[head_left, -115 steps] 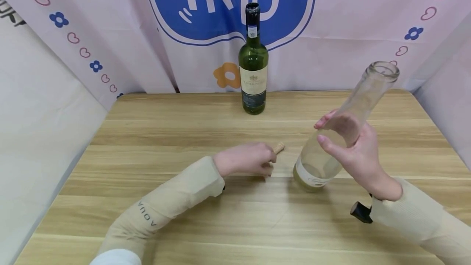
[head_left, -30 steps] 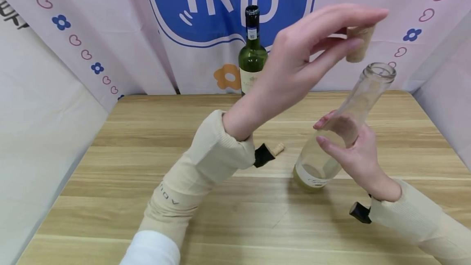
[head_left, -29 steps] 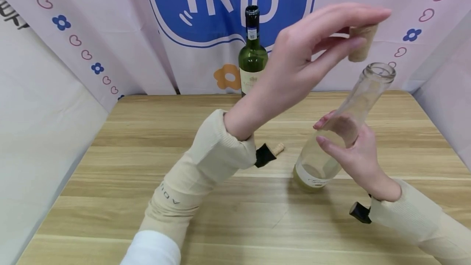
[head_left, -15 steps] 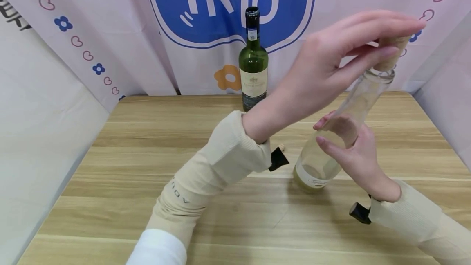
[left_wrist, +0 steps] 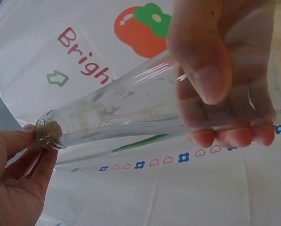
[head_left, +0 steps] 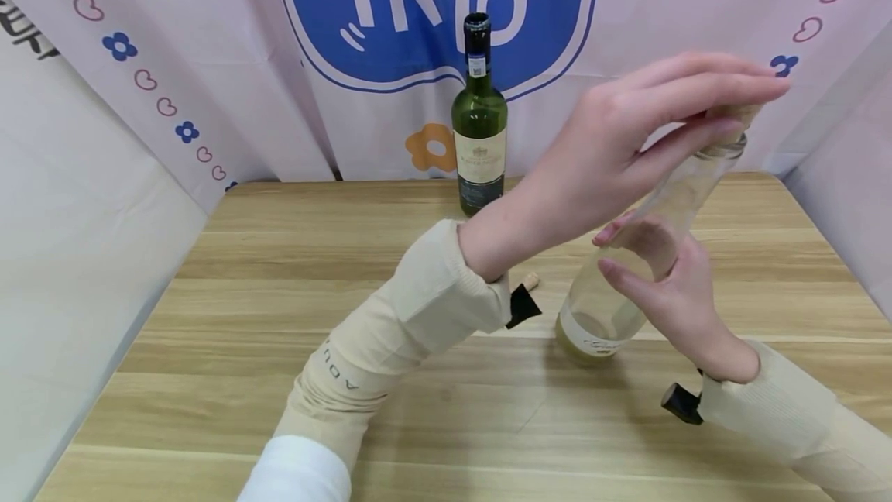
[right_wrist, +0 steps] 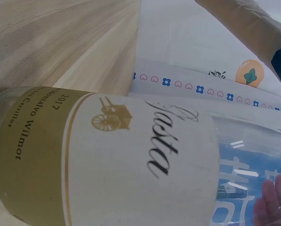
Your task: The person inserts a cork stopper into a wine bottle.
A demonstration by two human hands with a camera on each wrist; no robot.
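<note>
In the upper right of the head view, the left hand (head_left: 592,157) has its grip pinching a cork (head_left: 744,115) at the mouth of the clear bottle (head_left: 595,293), long fingers over the top and thumb against the side. From the left wrist view I can see the cork's end inside the glass rim, with the rest standing out of it.

Lower down, at the right of the frame, the right hand (head_left: 679,297) has its grip curled round the bottle's body, thumb on the near side. The bottle rests with its base on the bench (head_left: 230,316) and leans toward the upper right. The right wrist view gives me its label (right_wrist: 131,155), cream and gold, with a small cart and "2017" printed on it.

A green bottle (head_left: 479,126) stands upright near the far edge of the bench, upper middle of the frame, apart from both hands. A small stopper (head_left: 532,281) lies right of centre, by a black piece (head_left: 524,307) at the left cuff (head_left: 453,277). Behind hangs a pale curtain (head_left: 390,126) with a blue emblem.
</note>
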